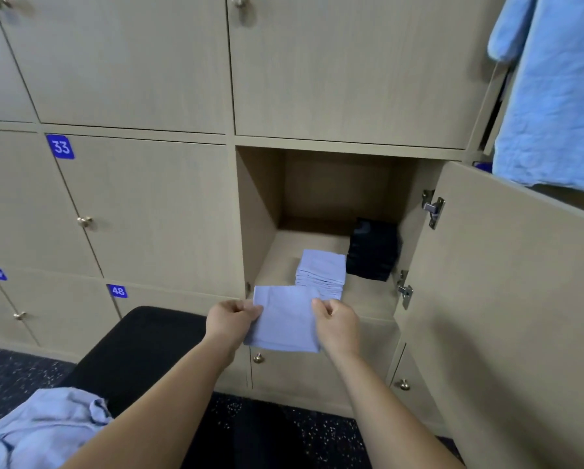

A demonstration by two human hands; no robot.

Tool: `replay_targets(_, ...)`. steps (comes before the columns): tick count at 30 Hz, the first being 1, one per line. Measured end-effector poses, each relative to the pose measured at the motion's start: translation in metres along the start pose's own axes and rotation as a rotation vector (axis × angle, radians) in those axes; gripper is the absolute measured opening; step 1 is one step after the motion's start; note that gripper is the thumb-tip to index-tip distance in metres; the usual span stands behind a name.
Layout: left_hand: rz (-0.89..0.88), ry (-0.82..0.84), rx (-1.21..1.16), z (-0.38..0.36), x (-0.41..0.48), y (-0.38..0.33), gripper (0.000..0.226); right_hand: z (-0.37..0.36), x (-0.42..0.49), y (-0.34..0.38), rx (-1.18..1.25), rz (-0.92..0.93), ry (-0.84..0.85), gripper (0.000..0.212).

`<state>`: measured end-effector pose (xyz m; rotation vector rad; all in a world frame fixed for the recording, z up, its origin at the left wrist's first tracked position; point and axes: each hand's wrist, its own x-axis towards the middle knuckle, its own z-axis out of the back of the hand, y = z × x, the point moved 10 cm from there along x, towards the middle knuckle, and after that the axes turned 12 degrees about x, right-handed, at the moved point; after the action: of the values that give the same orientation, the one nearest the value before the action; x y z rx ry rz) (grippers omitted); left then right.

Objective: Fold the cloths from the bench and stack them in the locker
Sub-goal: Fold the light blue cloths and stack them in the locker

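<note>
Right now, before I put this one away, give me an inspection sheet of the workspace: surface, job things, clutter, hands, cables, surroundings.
Surface: black bench, with a rumpled cloth pile at its near end.
Job's things: folded cloth held in front of the open locker; inside, a pale blue stack next to a dark stack.
Clutter: blue garment hanging at the upper right.
Hands: left hand and right hand each pinch a side of the folded cloth.
Cables: nothing seen.
Surroundings: locker door swung open to the right; closed lockers with number plates; dark speckled floor.
</note>
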<state>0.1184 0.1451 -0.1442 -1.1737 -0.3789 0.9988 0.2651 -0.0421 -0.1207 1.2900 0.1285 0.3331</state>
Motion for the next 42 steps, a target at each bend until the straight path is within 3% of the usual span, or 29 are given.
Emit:
replay_targets(9, -0.010, 0.041, -0.007, -0.045, 0.025, -0.022, 0.019, 0.030, 0.031, -0.021, 0.061, -0.031, 0.000, 0.014)
replay_targets(19, -0.005, 0.132, 0.024, -0.104, 0.106, -0.056, 0.017, 0.034, 0.116, -0.035, -0.049, -0.031, -0.074, 0.018)
replay_targets(29, -0.174, 0.126, -0.002, -0.137, 0.178, -0.116, 0.008, 0.029, 0.207, -0.037, -0.029, -0.017, -0.120, 0.013)
replay_targets(42, -0.125, 0.140, -0.012, -0.161, 0.214, -0.098, 0.008, 0.014, 0.240, -0.076, -0.029, -0.062, -0.116, 0.006)
